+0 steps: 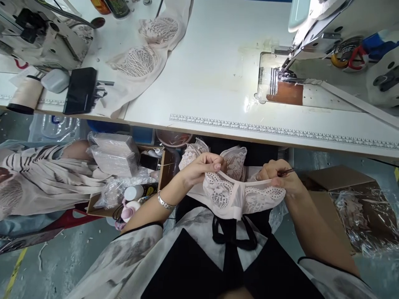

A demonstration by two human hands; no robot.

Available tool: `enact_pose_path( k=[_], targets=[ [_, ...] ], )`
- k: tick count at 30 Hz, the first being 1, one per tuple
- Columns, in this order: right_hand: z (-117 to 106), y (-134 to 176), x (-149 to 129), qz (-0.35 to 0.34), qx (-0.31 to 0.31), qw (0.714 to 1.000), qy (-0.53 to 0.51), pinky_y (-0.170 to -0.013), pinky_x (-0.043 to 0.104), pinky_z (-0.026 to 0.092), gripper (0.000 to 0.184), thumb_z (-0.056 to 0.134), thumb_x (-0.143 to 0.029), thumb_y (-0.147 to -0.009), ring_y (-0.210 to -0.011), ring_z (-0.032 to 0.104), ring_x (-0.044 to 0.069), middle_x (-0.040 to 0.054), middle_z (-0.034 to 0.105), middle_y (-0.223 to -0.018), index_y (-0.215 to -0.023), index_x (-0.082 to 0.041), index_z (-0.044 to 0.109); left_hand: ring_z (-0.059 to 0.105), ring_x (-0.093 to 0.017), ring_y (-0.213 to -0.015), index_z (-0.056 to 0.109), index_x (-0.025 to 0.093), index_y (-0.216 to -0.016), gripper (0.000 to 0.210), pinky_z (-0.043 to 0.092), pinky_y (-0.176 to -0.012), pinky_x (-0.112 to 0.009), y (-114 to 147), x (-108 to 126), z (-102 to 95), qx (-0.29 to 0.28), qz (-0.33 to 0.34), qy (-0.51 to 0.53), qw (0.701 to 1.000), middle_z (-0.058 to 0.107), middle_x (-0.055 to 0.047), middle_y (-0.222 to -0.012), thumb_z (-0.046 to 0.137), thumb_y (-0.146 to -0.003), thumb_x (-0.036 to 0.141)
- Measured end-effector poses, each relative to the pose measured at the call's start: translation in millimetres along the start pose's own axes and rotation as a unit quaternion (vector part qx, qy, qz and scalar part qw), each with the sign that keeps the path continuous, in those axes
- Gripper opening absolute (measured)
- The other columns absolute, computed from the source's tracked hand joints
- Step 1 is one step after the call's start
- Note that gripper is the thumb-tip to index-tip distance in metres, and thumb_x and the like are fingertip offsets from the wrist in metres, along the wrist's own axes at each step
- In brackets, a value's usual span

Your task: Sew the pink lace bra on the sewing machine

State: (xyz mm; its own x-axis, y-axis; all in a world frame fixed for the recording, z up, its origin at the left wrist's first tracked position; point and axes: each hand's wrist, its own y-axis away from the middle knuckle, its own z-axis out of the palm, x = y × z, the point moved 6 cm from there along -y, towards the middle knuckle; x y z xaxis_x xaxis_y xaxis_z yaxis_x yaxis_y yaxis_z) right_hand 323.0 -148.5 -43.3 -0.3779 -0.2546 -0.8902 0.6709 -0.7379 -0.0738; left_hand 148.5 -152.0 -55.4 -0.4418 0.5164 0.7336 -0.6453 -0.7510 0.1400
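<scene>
I have my left hand (204,166) pinched on the top edge of a pale lace bra (240,195), held over my lap below the table edge (237,135); my right hand (276,176) grips its other side along with a thin tool (286,170). Judging by this, handwork is mid-way; nothing sits under the sewing machine (314,37). The tabletop ahead offers room; boxes crowd both sides.

I can see a printed ruler scale (280,131) running along the front edge of the white sewing table (212,70), with small numbers beside its marks. The numbers are too small for me to read. I find no other readable text.
</scene>
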Motion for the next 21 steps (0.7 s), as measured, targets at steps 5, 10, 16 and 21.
enact_pose_path(
  k=[5,10,16,21],
  targets=[
    [1,0,4,-0.009,-0.022,0.999,-0.045,-0.041,0.025,0.019,0.063,0.075,-0.043,-0.079,-0.036,0.02,0.007,-0.0084,0.021,-0.042,-0.048,-0.021,0.024,0.022,-0.003,-0.041,0.026,0.02,-0.057,0.063,0.019,-0.041,-0.018,-2,-12,0.8,0.071,-0.02,0.094,0.993,0.023,0.009,-0.048,0.082,-0.062,0.046],
    [-1,1,2,-0.005,-0.001,0.999,-0.047,-0.041,0.025,0.019,0.065,0.076,-0.044,-0.078,-0.036,0.019,0.007,-0.0084,0.021,-0.042,-0.048,-0.021,0.022,0.019,-0.002,-0.039,0.029,0.021,-0.061,0.059,0.018,-0.038,-0.017,-4,-11,0.6,0.08,-0.013,0.102,0.992,0.023,0.011,-0.047,0.082,-0.064,0.045],
    [-4,1,7,0.034,0.003,0.999,-0.004,-0.04,0.025,0.019,0.07,0.077,-0.053,-0.073,-0.035,0.018,0.007,-0.0089,0.018,-0.04,-0.046,-0.021,0.021,0.019,-0.002,-0.039,0.029,0.021,-0.061,0.059,0.02,-0.038,-0.016,-4,-12,-1.6,0.082,-0.015,0.097,0.992,0.024,0.01,-0.048,0.083,-0.064,0.045],
    [-10,4,4,0.044,-0.004,0.998,0.037,-0.039,0.026,0.021,0.072,0.077,-0.061,-0.071,-0.033,0.02,0.006,-0.0088,0.019,-0.039,-0.045,-0.022,0.023,0.019,-0.002,-0.04,0.027,0.021,-0.061,0.061,0.019,-0.038,-0.016,-4,-9,-1.1,0.084,-0.018,0.092,0.992,0.024,0.01,-0.048,0.083,-0.064,0.047]
  ],
)
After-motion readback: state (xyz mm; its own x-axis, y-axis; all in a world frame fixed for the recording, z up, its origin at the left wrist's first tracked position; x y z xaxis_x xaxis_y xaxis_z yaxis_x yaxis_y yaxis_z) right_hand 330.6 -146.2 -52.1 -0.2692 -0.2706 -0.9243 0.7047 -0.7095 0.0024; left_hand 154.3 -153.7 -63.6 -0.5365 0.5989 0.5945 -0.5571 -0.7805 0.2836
